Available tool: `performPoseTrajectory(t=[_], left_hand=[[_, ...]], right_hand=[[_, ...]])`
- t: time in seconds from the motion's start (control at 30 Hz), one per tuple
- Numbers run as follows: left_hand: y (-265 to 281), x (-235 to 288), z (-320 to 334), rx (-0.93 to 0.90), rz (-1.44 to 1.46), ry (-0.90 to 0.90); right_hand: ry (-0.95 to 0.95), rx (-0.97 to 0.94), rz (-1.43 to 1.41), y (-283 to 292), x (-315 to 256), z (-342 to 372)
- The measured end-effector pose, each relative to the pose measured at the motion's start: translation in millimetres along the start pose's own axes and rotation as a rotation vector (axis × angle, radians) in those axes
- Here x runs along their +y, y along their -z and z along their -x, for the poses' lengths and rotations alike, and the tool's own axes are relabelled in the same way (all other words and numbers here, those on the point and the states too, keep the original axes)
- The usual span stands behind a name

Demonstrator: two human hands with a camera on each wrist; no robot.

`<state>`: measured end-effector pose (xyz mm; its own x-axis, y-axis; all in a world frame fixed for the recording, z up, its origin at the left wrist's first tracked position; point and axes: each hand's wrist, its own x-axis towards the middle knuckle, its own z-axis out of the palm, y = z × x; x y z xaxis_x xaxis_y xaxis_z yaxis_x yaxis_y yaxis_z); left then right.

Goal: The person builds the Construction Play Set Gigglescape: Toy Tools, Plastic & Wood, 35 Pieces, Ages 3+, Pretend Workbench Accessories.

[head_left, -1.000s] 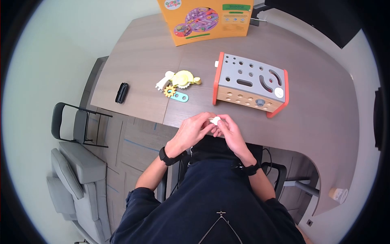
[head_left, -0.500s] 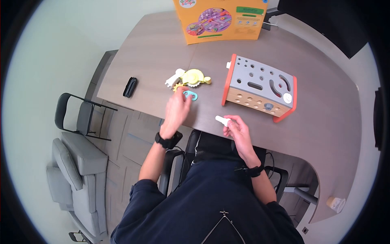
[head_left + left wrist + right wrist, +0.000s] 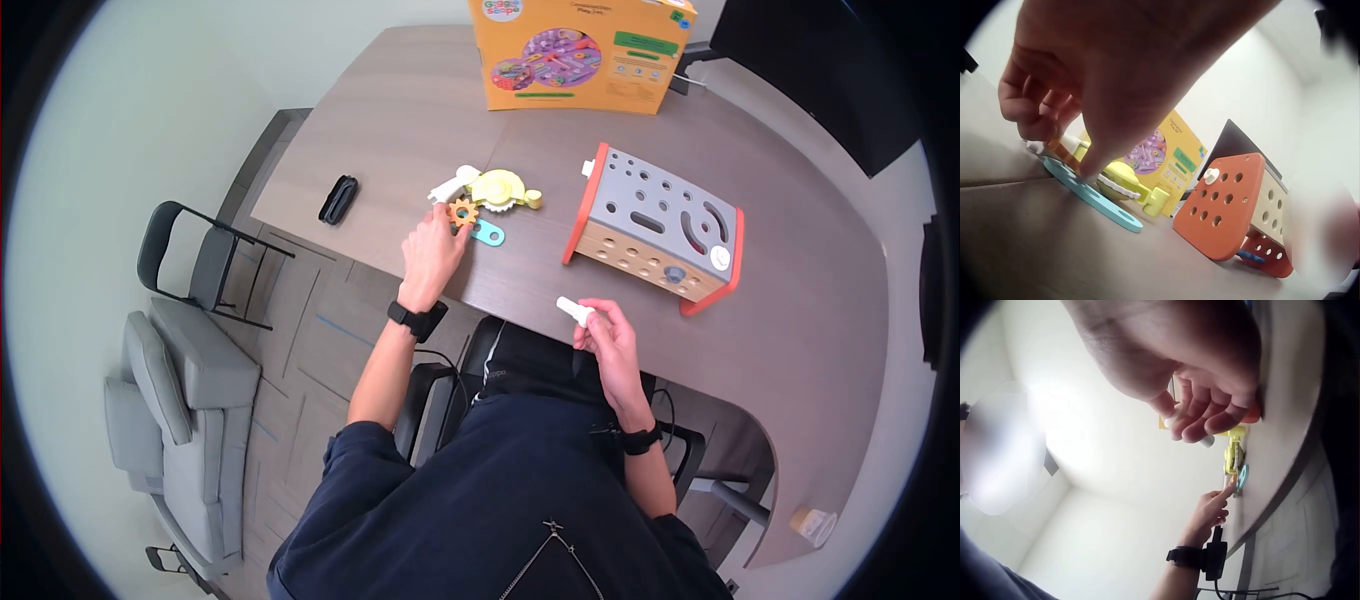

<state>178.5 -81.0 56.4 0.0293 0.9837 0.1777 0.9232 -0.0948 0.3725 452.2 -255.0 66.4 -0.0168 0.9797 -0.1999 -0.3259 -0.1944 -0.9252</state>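
My left hand (image 3: 430, 255) pinches the orange toy gear (image 3: 463, 212) between thumb and fingers, low over the table. The gear overlaps one end of a turquoise strip with holes (image 3: 490, 234). Just beyond lie a yellow toy assembly (image 3: 498, 187) with a toothed white rim and a white claw-like piece (image 3: 455, 185). My right hand (image 3: 613, 350) holds a white plastic peg (image 3: 572, 309) near the table's front edge, its narrower end pointing up and left. In the right wrist view, curled fingers partly hide the white peg (image 3: 1207, 442).
A toy workbench (image 3: 655, 210) with a grey holed top and red ends stands to the right. Behind stands a large yellow box (image 3: 580, 60), with a dark monitor (image 3: 815, 80) to its right. A black case (image 3: 339, 200) lies at the left; a cup (image 3: 812, 525) sits at far right.
My left hand has left the white peg, reached forward and left, and taken hold of the orange gear. My right hand keeps the peg. The head view has shifted left.
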Motion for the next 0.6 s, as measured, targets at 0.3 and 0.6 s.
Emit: performPoseTrajectory(t=[0.3,0.6], left_hand=[[26.8,79.3,60.0,-0.086,0.032,-0.486],[26.6,130.0,70.3,-0.009,0.096,-0.9]], right_hand=[[0.155,-0.017,0.079,3.5,-23.8,0.3],[0.196,0.118,0.232,18.6,-18.4,4.1]])
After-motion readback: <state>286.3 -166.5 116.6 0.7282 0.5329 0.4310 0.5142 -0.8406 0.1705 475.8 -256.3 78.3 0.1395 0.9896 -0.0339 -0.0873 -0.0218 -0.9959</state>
